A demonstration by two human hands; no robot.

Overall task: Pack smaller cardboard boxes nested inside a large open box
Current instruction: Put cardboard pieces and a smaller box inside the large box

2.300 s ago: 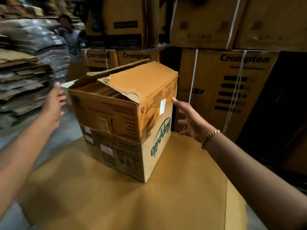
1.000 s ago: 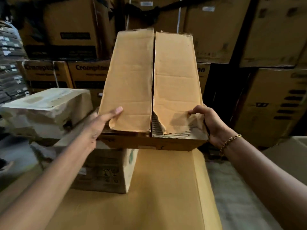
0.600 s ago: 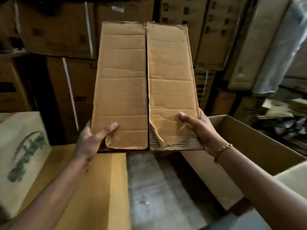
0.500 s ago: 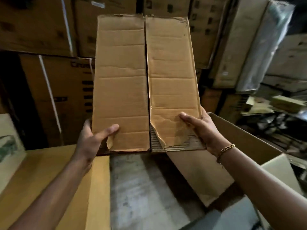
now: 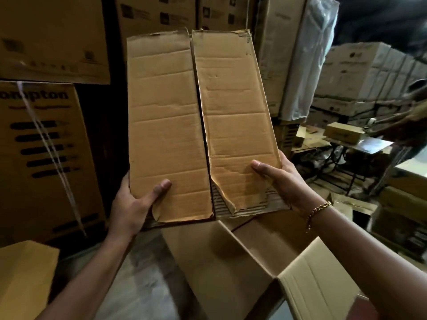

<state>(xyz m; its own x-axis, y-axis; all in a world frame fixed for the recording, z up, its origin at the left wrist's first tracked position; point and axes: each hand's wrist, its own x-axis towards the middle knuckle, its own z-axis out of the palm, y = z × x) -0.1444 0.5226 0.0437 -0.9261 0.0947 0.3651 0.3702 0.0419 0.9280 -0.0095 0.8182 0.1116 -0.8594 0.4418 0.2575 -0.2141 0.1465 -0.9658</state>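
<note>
small cardboard box (image 5: 166,125) is held up in the air at chest height, its closed face turned to the camera. two long flaps meet at a seam down the middle. the brown paper is torn along the lower edge, baring the ribbed core near the right corner. no print can be read on this face.

left grip (image 5: 132,204) clasps the lower left corner, thumb (image 5: 161,187) flat on the left flap and fingers hidden behind. right grip (image 5: 284,181) clasps the lower right edge the same way, thumb (image 5: 261,167) on the right flap. a gold chain bracelet (image 5: 317,210) hangs at the right wrist.

just below and to the right stands the large open box (image 5: 219,262), with one pale flap (image 5: 318,285) folded out toward the camera. bare concrete floor (image 5: 143,285) lies beside it, and a tan cardboard sheet (image 5: 20,280) at lower left.

behind, at left, a stacked carton (image 5: 23,199) shows the letters "ompton" above black bars, crossed by a white strap (image 5: 53,158). the cartons above carry black marks too blurred to read. at right are a plastic-wrapped carton (image 5: 307,54), rows of pale cartons (image 5: 351,72) with a round mark that cannot be read, and a counter (image 5: 369,144) bearing a little carton (image 5: 344,132).
</note>
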